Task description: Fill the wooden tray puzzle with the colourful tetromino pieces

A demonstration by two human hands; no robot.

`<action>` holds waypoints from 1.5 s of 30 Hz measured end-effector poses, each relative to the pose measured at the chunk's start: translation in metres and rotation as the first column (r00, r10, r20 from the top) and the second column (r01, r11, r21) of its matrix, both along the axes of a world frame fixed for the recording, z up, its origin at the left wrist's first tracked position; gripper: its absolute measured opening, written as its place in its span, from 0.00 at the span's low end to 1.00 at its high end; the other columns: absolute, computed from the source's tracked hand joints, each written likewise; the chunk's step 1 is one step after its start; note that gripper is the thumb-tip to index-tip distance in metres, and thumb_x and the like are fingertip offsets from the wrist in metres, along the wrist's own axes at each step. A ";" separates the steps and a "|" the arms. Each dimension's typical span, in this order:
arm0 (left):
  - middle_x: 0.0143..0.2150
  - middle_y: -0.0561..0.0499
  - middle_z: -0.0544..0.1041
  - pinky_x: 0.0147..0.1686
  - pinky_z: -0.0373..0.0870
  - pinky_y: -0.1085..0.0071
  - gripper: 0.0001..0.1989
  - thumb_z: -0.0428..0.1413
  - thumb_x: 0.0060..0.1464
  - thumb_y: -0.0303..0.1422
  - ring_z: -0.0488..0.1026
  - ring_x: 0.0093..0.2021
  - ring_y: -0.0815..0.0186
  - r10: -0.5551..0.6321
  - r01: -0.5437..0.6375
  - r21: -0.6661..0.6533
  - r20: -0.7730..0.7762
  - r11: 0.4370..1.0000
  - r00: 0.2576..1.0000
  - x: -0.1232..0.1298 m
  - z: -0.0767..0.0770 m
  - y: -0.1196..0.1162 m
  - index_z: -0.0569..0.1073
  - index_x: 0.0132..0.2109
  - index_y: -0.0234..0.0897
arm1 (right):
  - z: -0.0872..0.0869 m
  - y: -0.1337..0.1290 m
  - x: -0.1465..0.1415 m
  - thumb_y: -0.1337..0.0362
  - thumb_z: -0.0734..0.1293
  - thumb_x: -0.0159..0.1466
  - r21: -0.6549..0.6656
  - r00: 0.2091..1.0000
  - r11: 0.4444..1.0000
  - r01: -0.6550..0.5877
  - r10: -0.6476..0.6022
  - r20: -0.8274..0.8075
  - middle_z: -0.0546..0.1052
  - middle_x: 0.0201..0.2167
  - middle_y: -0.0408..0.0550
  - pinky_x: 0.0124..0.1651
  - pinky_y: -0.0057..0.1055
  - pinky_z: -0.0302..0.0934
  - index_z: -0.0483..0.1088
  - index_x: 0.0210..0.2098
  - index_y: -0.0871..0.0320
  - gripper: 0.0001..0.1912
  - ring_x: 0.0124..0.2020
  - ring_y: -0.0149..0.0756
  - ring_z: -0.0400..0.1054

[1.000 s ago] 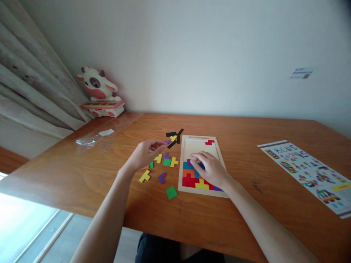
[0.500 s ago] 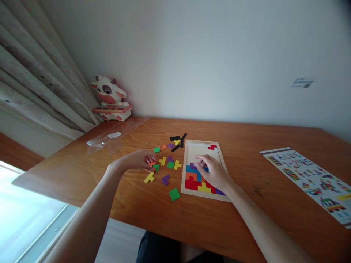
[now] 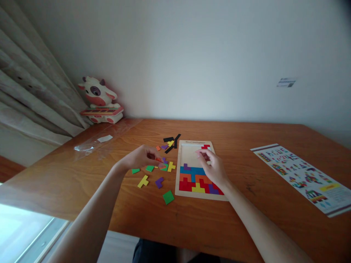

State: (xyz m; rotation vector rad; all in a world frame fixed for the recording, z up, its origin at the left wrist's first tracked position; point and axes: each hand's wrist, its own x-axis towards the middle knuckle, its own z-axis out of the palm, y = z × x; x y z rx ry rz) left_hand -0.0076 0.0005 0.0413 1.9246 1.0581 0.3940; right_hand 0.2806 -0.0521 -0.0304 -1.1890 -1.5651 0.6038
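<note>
My left hand (image 3: 144, 157) is closed in a pinch on an orange puzzle piece (image 3: 159, 159), partly hidden by the fingers. Below and beside it lie loose pieces: a yellow T-shaped piece (image 3: 171, 167), a purple piece (image 3: 159, 182), another yellow piece (image 3: 143, 181) and a green square (image 3: 168, 197). The wooden puzzle board (image 3: 177, 182) has its lower half filled with coloured pieces; a red piece (image 3: 205, 146) sits at its upper right. Over the board's right side hovers my right hand (image 3: 212, 166), fingers loosely curled, with no piece visible between thumb and forefinger.
Black strips (image 3: 168, 139) lie in a small pile beyond the loose pieces. A printed sheet (image 3: 298, 175) is at the right. Clear plastic wrapping (image 3: 93, 146) and a cow toy with a keyboard (image 3: 101, 100) stand at the back left, near a curtain (image 3: 33, 84).
My left hand has moved right and slightly up with the orange piece, and green pieces show below it. My right hand has risen slightly, its thumb and forefinger closer together. The view has shifted right.
</note>
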 end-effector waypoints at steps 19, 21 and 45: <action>0.32 0.48 0.78 0.33 0.71 0.71 0.16 0.63 0.51 0.44 0.74 0.32 0.67 0.128 -0.131 -0.041 0.616 0.991 0.777 0.111 -0.058 -0.010 0.76 0.38 0.33 | 0.010 0.000 -0.005 0.53 0.69 0.61 -0.137 0.933 0.982 -0.132 0.076 -0.352 0.79 0.36 0.49 0.33 0.32 0.68 0.74 0.42 0.56 0.14 0.29 0.33 0.73; 0.33 0.48 0.79 0.32 0.72 0.72 0.18 0.65 0.48 0.43 0.75 0.31 0.67 0.152 -0.115 -0.100 0.638 0.988 0.755 0.110 -0.058 -0.011 0.75 0.40 0.33 | 0.010 0.000 -0.007 0.53 0.69 0.61 -0.147 0.930 0.979 -0.142 0.082 -0.357 0.79 0.36 0.48 0.36 0.33 0.69 0.74 0.44 0.55 0.16 0.30 0.33 0.73; 0.29 0.51 0.78 0.28 0.62 0.74 0.14 0.56 0.57 0.41 0.68 0.28 0.69 0.133 -0.195 0.313 0.210 0.929 0.969 0.090 -0.067 0.006 0.80 0.40 0.36 | -0.006 0.017 -0.005 0.62 0.65 0.65 0.031 0.980 0.997 -0.076 0.069 0.185 0.80 0.38 0.48 0.38 0.34 0.69 0.77 0.42 0.54 0.09 0.35 0.36 0.74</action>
